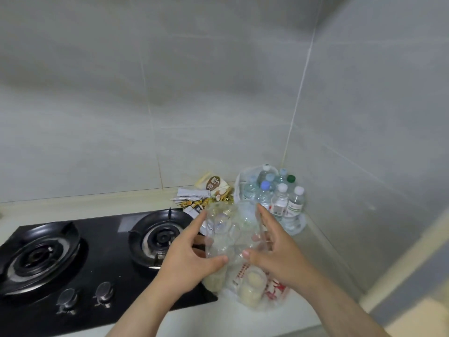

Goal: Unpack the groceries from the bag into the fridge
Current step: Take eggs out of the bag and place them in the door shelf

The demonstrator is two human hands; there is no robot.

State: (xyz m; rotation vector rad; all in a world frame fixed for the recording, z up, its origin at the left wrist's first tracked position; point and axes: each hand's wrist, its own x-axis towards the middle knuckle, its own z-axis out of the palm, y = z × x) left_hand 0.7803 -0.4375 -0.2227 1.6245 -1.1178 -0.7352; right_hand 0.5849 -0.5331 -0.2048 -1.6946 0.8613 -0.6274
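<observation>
Both hands are closest, raised over the grocery bag (252, 300), which lies on the counter (218, 317) just right of the stove. The left hand (192, 254) has its forefinger stretched along the clear plastic (233, 229) and its thumb pressed on the lower edge. The right hand (274, 251) mirrors it, thumb in front and other fingers behind, so each hand pinches one side. Whether this plastic is the bag's mouth or a separate wrapper, I cannot tell. I would pull the sides apart gently, because thin film probably tears, and keep it over the bag. No fridge is in view.

Counted: two burners (38, 256), two knobs (68, 296), snack packets (206, 193) too jumbled to count, at least two pale round items (252, 280) inside the bag, and eight bottles (279, 198) by their caps in the corner.
</observation>
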